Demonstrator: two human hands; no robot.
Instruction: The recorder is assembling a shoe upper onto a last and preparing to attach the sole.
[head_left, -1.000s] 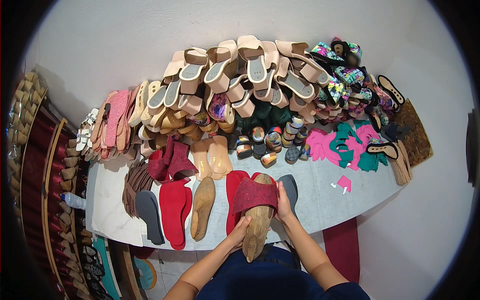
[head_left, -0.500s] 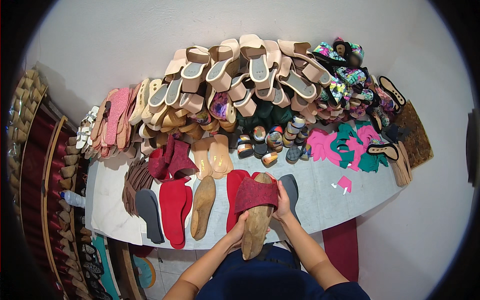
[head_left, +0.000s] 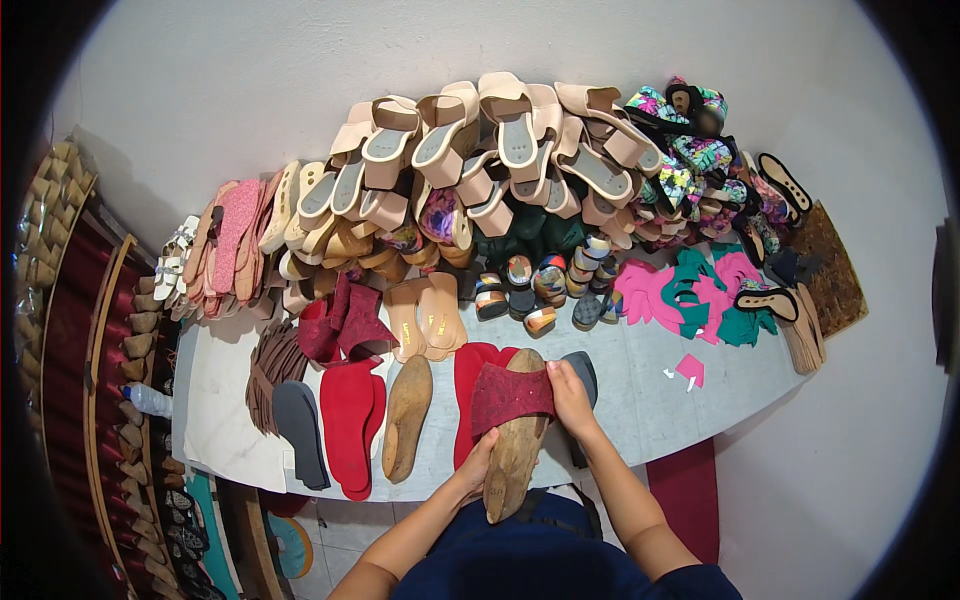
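A wooden shoe last [head_left: 517,450] lies lengthwise at the table's front edge with a dark red upper strap [head_left: 511,394] wrapped over it. My left hand [head_left: 478,466] grips the last's heel end from the left. My right hand [head_left: 571,398] presses the strap's right edge against the last. Under the last lie red insoles [head_left: 468,376] and a grey sole [head_left: 584,371]. A second bare wooden last [head_left: 407,416] rests just to the left.
Red insoles [head_left: 347,423], a grey insole [head_left: 299,431], brown fringe [head_left: 271,368] and dark red straps [head_left: 343,323] lie left. Beige sandals [head_left: 470,140] pile up against the wall, with patterned shoes [head_left: 690,170] and pink and green cut pieces [head_left: 690,290] at right. Wedge heels [head_left: 60,250] line the left rack.
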